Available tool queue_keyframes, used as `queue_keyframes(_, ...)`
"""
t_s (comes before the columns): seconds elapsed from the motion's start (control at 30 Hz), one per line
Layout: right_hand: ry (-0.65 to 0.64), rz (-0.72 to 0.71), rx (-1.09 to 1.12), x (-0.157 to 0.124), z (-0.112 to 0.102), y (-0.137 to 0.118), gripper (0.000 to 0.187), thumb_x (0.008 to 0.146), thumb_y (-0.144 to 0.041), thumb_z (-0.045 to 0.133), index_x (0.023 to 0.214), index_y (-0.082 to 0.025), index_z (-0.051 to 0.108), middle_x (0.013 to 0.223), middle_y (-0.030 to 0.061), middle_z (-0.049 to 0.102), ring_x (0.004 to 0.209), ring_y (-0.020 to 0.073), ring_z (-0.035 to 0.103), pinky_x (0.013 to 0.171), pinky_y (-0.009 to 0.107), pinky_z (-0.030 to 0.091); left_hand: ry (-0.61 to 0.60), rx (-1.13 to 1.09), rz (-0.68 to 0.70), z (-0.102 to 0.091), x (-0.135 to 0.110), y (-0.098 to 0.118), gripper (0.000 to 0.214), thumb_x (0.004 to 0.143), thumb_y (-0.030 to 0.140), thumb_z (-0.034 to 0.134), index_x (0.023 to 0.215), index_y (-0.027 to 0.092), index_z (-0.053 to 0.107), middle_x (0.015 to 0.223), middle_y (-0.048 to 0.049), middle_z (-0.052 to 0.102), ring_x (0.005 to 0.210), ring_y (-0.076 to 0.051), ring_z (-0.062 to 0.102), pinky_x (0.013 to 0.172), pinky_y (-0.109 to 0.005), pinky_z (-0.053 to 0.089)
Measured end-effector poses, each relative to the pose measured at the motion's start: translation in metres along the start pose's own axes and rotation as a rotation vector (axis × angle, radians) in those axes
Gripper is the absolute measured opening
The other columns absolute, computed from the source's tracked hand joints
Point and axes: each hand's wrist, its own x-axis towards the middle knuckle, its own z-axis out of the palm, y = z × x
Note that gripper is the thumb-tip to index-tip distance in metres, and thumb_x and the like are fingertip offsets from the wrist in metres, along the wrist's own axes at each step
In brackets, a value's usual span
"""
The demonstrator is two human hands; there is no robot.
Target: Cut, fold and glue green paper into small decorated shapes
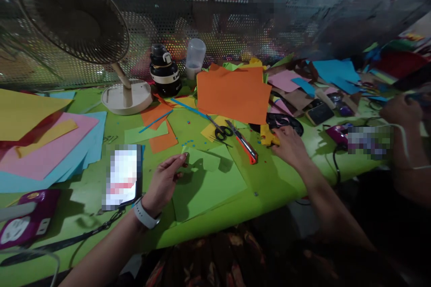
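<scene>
My left hand (166, 181), with a white watch on the wrist, is closed in a pinch on a small piece of green paper (207, 160). Beneath it, a larger green sheet (212, 193) lies on the table near the front edge. To the right, the fingers of my right hand (289, 143) are closed around a small yellow object (268, 136), whose exact kind I cannot make out. Between the hands are an orange utility knife (245, 145) and black-handled scissors (222, 132). Tiny blue paper bits (189, 143) are scattered above the green sheet.
A phone (123, 177) lies left of my left hand. Behind stand a fan (126, 96), a black bottle (164, 74) and a clear cup (195, 56). Orange sheets (232, 92) and coloured papers (50, 152) cover much of the green table. Another person's hand (402, 112) is at right.
</scene>
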Motion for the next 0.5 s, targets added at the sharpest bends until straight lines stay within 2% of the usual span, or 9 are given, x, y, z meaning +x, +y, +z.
queue_keyframes(0.17, 0.043, -0.016, -0.091, -0.012, -0.003, 0.007, 0.031, 0.075, -0.021, 0.053, 0.104, -0.015, 0.059, 0.108, 0.0162, 0.053, 0.096, 0.0309, 0.051, 0.079, 0.041, 0.042, 0.014, -0.043, -0.007, 0.0, 0.001, 0.001, 0.024, 0.063, 0.029, 0.081, 0.082, 0.016, 0.075, 0.08, -0.0043, 0.07, 0.068, -0.011, 0.064, 0.049, -0.016, 0.043)
queue_keyframes(0.33, 0.167, 0.029, 0.189, -0.022, 0.015, 0.025, 0.025, 0.076, -0.026, 0.054, 0.1, -0.02, 0.057, 0.103, 0.0172, 0.055, 0.097, 0.0317, 0.051, 0.082, 0.042, 0.042, 0.026, -0.115, -0.046, 0.003, 0.001, 0.003, 0.023, 0.062, 0.027, 0.083, 0.079, 0.015, 0.074, 0.084, -0.0055, 0.073, 0.079, -0.017, 0.07, 0.06, -0.02, 0.053)
queue_keyframes(0.4, 0.217, 0.123, 0.326, -0.023, 0.022, 0.028, 0.022, 0.076, -0.031, 0.053, 0.096, -0.02, 0.055, 0.097, 0.017, 0.057, 0.095, 0.0312, 0.053, 0.081, 0.042, 0.043, 0.011, -0.13, -0.043, 0.003, 0.0, 0.003, 0.022, 0.064, 0.026, 0.082, 0.081, 0.015, 0.074, 0.082, -0.0049, 0.074, 0.078, -0.016, 0.07, 0.062, -0.02, 0.055)
queue_keyframes(0.5, 0.308, 0.367, 0.505, -0.021, 0.02, 0.02, 0.027, 0.078, -0.036, 0.049, 0.098, -0.018, 0.051, 0.09, 0.0139, 0.059, 0.084, 0.0284, 0.058, 0.075, 0.044, 0.047, -0.012, -0.147, -0.043, 0.004, 0.0, 0.003, 0.02, 0.066, 0.025, 0.08, 0.082, 0.015, 0.073, 0.081, -0.0051, 0.074, 0.079, -0.015, 0.07, 0.065, -0.02, 0.055)
